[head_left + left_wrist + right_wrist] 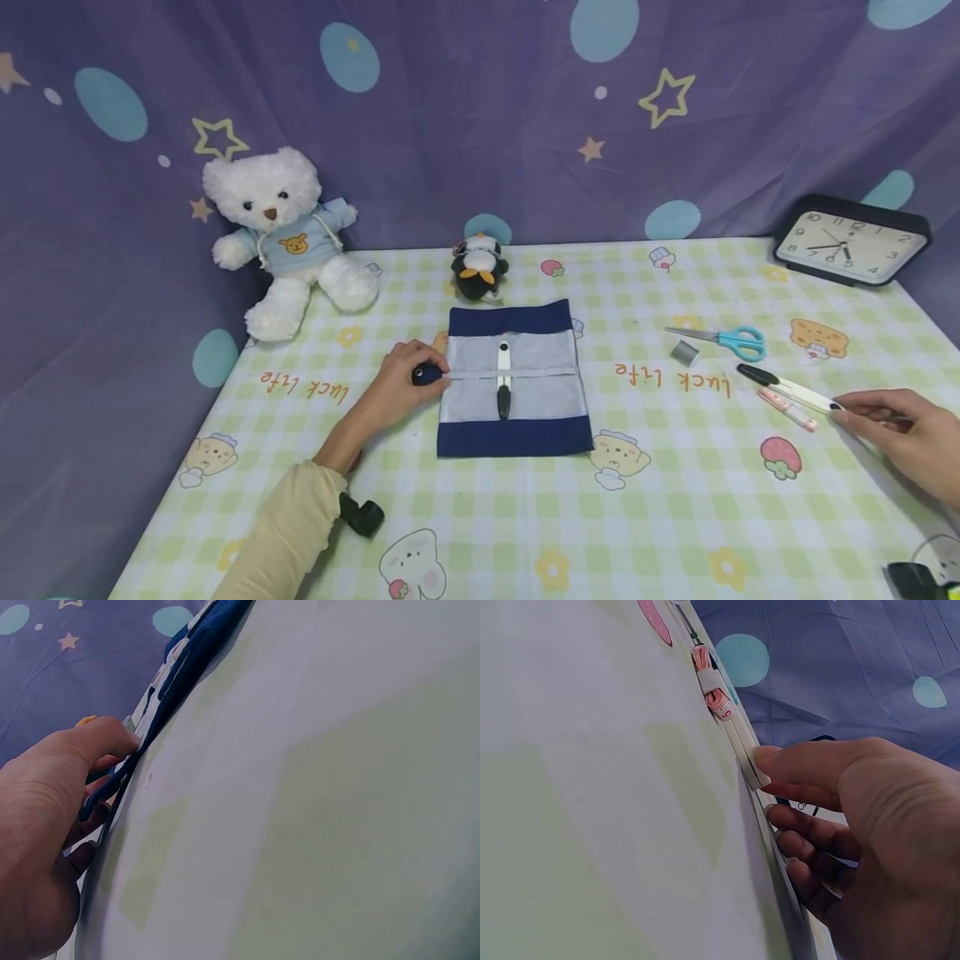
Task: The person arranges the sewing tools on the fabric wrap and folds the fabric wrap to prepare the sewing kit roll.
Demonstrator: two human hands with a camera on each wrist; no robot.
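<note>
A navy and grey fabric pouch (517,437) lies spread flat mid-table. On it rests a slim white tool with a black handle (504,402), upright along its middle. My left hand (405,379) pinches the pouch's left edge beside its rounded navy tab (427,373); in the left wrist view the navy cloth (199,667) runs from those fingers. At the right, my right hand (903,429) pinches the white end of a second black-handled white tool (802,395). Its tip in the right wrist view (746,754) sits under the thumb. A folded red-and-white tape (711,682) lies alongside.
Blue-handled scissors (738,342) and a small grey spool (684,353) lie beyond the right-hand tool. A penguin toy (480,268) is behind the pouch. A white teddy bear (288,242) sits at the back left, a black-framed clock (851,242) at the back right.
</note>
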